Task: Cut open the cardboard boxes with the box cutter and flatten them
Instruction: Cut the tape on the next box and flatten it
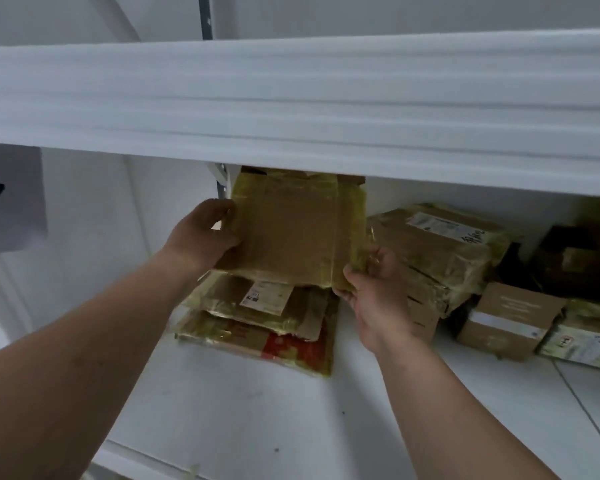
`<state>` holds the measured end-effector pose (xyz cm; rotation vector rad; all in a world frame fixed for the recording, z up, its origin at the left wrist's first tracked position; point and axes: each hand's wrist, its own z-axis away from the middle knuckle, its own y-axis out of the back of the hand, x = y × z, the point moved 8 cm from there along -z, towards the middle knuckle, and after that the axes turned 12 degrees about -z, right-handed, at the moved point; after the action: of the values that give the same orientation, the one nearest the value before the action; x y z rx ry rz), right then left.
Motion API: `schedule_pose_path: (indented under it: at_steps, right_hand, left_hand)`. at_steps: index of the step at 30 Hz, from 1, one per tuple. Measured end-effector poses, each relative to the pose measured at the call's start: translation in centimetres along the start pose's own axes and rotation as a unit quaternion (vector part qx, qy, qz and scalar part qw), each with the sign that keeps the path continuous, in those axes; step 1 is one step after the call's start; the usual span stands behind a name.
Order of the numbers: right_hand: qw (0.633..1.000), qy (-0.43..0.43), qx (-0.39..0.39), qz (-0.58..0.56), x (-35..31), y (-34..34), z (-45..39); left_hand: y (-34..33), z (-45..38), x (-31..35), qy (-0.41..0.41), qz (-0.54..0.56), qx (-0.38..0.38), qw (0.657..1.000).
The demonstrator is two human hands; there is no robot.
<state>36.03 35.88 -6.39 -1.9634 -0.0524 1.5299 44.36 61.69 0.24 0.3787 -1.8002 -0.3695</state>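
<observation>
A flattened brown cardboard box [291, 230] wrapped in yellowish tape hangs tilted just above a stack of flattened boxes [257, 323] on a white shelf. My left hand [201, 233] grips its left edge, thumb on the near face. My right hand [371, 282] pinches its lower right corner. To the right stand unopened taped boxes [440, 247], one with a white label. No box cutter shows in the head view.
A thick stack of white foam sheets [291, 105] on the shelf above overhangs the boxes. Smaller cartons [510, 317] and dark items sit at the far right. The white shelf board [257, 417] lies bare in front. A thin cable [582, 407] runs across at right.
</observation>
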Motion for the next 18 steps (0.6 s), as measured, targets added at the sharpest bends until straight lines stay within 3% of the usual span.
schedule_pose_path:
  at_steps: [3, 6, 8, 10, 13, 15, 18]
  right_hand:
    - [1.0, 0.012, 0.003, 0.006, 0.4, -1.9, -1.0]
    - [0.999, 0.036, 0.011, 0.032, 0.7, -3.1, -1.6]
    - [0.994, 0.035, 0.025, 0.098, 1.5, -3.2, -1.9]
    - [0.973, 0.028, 0.016, 0.23, 2.7, -3.1, -2.2]
    - [0.898, -0.03, -0.034, 0.438, 5.7, -2.6, -2.2]
    - [0.824, -0.054, -0.07, 0.559, 7.5, -1.9, -1.8]
    - [0.713, -0.048, -0.095, 0.693, 8.6, -1.3, -1.2]
  left_hand:
    - [0.0, -1.8, -0.1, -0.008, -0.026, -0.022, 0.999]
    - [0.7, -2.9, 0.0, -0.044, -0.084, 0.037, 0.995]
    - [0.5, -3.4, -0.7, -0.044, -0.112, 0.064, 0.991]
    - [-0.9, -3.8, -1.6, -0.049, -0.2, 0.04, 0.978]
    - [-4.5, -3.4, -4.9, -0.036, -0.333, -0.089, 0.938]
    - [-6.0, -2.7, -7.7, -0.024, -0.407, -0.17, 0.897]
    - [-6.9, -2.3, -10.5, -0.025, -0.503, -0.21, 0.838]
